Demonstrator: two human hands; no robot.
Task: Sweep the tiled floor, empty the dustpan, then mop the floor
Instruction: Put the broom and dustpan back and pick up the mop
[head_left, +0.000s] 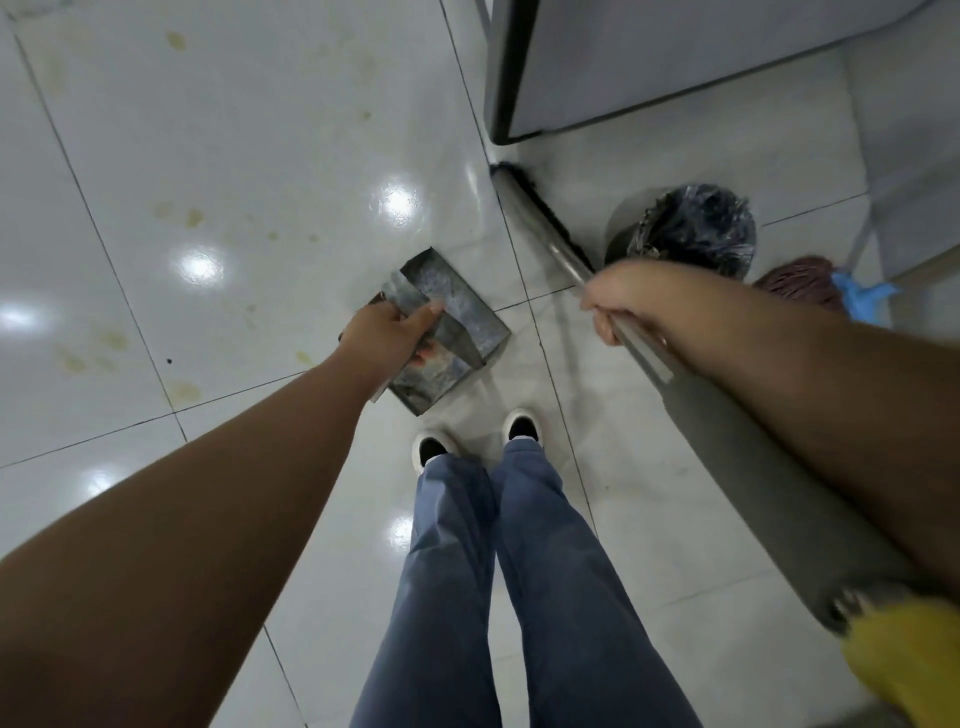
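Gripping the dustpan (452, 332) by its folded metal handle, my left hand (387, 332) has fingers and thumb curled round it; my right hand (621, 301) is wrapped round the broom (540, 218) shaft. I take the dustpan as my landmark. Beyond it to the right I see a grey cabinet (675, 67) standing on the tiled floor (234, 130). Right of the pan sits a bin (691, 228) lined with a black bag, and further right a reddish mop (802, 283) head. The broom's dark bristles lie between pan and bin, near the cabinet's corner. My shoes (522, 428) stand just below the pan. Yellowish stains (182, 389) mark the tiles to its left.
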